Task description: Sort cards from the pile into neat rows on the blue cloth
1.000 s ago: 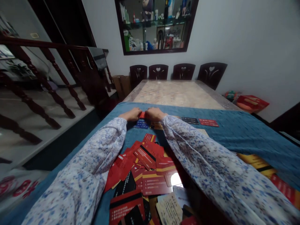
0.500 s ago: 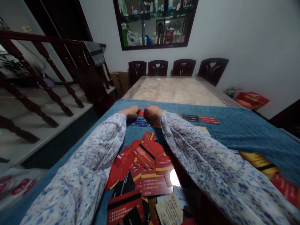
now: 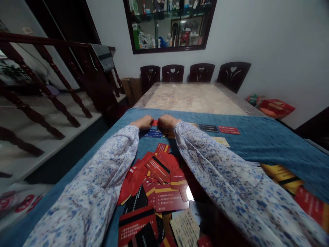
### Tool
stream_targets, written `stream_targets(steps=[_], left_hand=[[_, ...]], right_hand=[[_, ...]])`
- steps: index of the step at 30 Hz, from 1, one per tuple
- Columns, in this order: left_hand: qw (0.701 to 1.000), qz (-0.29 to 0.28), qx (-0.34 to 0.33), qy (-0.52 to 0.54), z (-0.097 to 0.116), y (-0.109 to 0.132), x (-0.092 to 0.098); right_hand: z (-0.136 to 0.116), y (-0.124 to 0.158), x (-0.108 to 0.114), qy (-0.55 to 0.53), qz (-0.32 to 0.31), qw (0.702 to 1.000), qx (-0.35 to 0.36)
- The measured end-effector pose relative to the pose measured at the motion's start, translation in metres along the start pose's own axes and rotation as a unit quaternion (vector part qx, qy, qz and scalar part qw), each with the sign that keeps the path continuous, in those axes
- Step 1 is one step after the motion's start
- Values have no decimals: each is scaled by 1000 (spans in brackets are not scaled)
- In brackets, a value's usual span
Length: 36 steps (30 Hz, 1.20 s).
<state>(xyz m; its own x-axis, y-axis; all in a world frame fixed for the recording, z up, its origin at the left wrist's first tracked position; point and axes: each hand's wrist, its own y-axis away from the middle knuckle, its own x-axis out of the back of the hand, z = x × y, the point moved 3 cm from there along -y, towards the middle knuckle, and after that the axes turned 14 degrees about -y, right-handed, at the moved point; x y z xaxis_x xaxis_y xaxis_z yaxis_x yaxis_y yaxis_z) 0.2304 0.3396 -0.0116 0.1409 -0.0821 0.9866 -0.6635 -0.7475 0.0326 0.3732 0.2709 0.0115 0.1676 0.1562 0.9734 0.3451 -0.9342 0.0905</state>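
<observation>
Both my arms in blue-flowered sleeves reach far out over a blue cloth [image 3: 269, 140]. My left hand [image 3: 142, 122] and my right hand [image 3: 167, 121] meet on a red card [image 3: 155, 123], each with its fingers curled on one end of it. Just in front of the hands lies a blue card [image 3: 153, 134]. A yellow card [image 3: 170, 134] shows partly under my right wrist. Between my forearms lies a loose heap of red and black cards [image 3: 159, 181].
To the right on the cloth lie a black card [image 3: 208, 128], a red card [image 3: 229, 130] and a pale yellow card [image 3: 220, 141]. More cards [image 3: 295, 185] sit at the right edge. Beyond is a marble tabletop [image 3: 195, 97], several dark chairs [image 3: 202, 72] and a wooden stair railing [image 3: 51, 79].
The hands stay together on the red card. The view has tilted slightly, so everything sits a little higher in the frame.
</observation>
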Motion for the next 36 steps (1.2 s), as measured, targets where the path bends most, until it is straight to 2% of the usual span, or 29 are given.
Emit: stream_targets(steps=[3, 13, 19, 27, 36], left_hand=[[1000, -17, -12, -21, 3, 3, 2], [1000, 20, -10, -14, 5, 13, 2], [998, 62, -7, -12, 7, 26, 11], [995, 96, -18, -16, 18, 65, 30], [986, 157, -54, 31, 36, 126, 26]], right_hand=[[-2, 4, 1, 5, 1, 1000, 0], [-4, 17, 5, 39, 32, 999, 15], [-8, 38, 15, 51, 62, 996, 37], [-16, 69, 18, 52, 104, 992, 57], [-34, 117, 21, 38, 99, 992, 64]])
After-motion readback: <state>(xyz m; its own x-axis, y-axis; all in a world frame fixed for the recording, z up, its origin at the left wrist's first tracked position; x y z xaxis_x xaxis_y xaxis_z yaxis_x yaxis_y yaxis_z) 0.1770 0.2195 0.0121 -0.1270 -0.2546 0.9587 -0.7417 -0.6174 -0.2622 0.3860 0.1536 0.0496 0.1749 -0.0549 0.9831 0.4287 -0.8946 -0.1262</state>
